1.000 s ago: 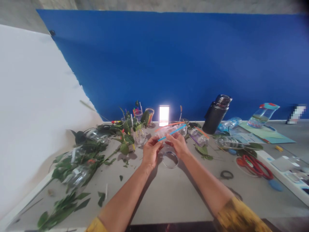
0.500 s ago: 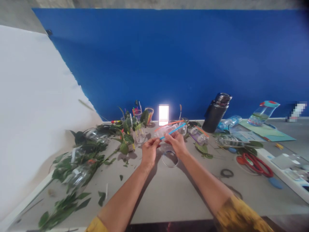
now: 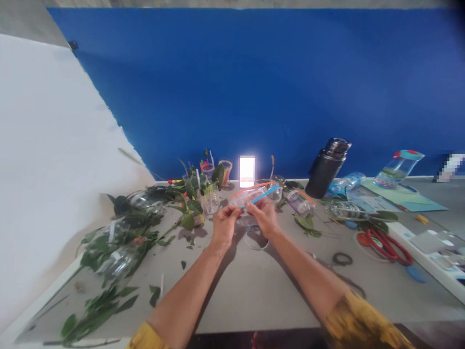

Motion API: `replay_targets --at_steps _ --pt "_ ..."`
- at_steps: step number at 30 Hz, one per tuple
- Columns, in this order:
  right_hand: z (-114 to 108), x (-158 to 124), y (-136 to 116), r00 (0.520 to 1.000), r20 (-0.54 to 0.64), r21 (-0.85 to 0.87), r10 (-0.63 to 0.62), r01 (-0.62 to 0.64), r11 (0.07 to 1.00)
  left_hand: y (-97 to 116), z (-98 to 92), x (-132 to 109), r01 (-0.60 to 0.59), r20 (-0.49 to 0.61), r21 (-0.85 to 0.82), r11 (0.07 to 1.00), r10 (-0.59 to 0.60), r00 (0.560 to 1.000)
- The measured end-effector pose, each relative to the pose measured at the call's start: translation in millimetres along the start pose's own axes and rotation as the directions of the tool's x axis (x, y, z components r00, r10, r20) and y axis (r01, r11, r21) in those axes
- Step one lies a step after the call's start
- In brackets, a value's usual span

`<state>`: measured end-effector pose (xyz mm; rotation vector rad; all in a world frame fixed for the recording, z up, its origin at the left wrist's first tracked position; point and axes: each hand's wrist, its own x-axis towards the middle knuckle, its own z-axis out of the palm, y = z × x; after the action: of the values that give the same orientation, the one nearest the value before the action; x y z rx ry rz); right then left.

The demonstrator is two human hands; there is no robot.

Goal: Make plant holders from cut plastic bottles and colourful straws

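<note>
Both hands meet over the middle of the grey table. My left hand pinches the lower left end of a blue straw. Its fingers are closed. My right hand grips the same straw a little farther along, thumb and fingers pressed together. The straw slants up to the right. Just behind the hands lies a clear plastic bottle with an orange straw along its top. A clear ring rests on the table below my right hand.
Leafy cuttings and clear bottles spread over the left side. Cups with straws stand behind. To the right are a black flask, a drinking bottle, red scissors and a white tray. A blue wall rises behind.
My fingers have drawn closer together on the blue straw, and less of its lower end shows. The whole view has shifted slightly.
</note>
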<state>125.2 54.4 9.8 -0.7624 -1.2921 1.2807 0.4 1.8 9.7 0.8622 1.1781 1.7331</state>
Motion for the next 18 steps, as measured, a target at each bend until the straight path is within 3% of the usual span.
replay_targets --at_steps 3,6,12,18 --pt "1.9 -0.8 -2.3 1.000 0.000 0.017 -0.008 0.008 1.000 2.9 2.2 -2.3 0.005 0.039 -0.100 0.995 -0.001 0.999" --pt "2.6 -1.5 -4.9 1.000 0.011 0.069 -0.021 0.020 0.997 6.9 4.7 -5.0 0.083 0.095 -0.199 0.977 -0.066 0.993" --pt "-1.9 1.3 -1.0 0.998 -0.035 0.131 0.051 -0.046 0.990 9.2 3.5 -4.7 0.140 0.171 -0.239 0.961 -0.101 0.980" --pt "1.9 -0.2 -1.9 1.000 -0.014 0.097 0.016 -0.015 0.995 -0.8 -0.4 3.3 0.030 0.044 -0.043 0.999 -0.028 0.999"
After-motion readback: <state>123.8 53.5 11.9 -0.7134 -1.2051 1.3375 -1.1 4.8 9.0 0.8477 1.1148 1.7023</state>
